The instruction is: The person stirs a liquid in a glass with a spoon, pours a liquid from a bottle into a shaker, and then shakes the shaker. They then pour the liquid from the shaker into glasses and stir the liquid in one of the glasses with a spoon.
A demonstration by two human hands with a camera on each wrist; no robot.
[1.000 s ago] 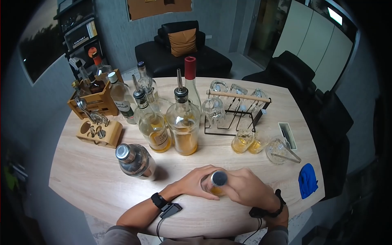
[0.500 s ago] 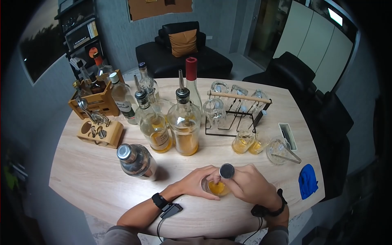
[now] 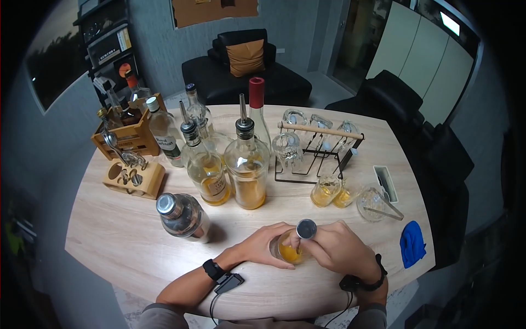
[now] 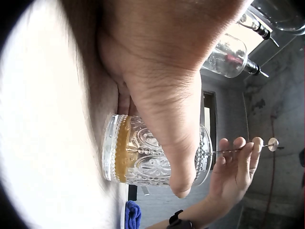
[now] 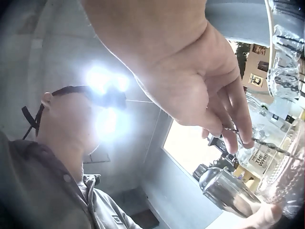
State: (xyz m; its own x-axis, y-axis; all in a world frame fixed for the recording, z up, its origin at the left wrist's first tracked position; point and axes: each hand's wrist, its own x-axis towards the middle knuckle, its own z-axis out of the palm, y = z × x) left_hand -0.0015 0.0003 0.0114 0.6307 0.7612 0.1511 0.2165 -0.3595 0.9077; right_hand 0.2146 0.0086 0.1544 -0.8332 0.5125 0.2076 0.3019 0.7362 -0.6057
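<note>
A patterned glass (image 4: 151,171) stands on the table with a shallow layer of amber liquid in its bottom. My left hand (image 3: 263,244) grips it round the side, thumb across the front. Above the rim, my right hand (image 3: 337,248) pinches a thin bar spoon (image 5: 269,145) by its twisted shaft. The spoon's round disc end sticks up past the fingers, and its lower part reaches down into the glass. To the left of my hands is a metal shaker (image 3: 185,219), upright with its cap on.
Bottles with pour spouts (image 3: 246,175) stand beyond my hands. Back left are a wooden crate (image 3: 131,137) and a wooden tool holder (image 3: 134,180). A glass rack (image 3: 320,159), two small glasses (image 3: 326,192), a bowl with tongs (image 3: 372,204) and a blue cloth (image 3: 412,244) are rightward.
The spoon's disc end has swung to the right and slightly away, showing more of the liquid, as my right hand shifted a little. My left hand keeps its hold on the glass.
</note>
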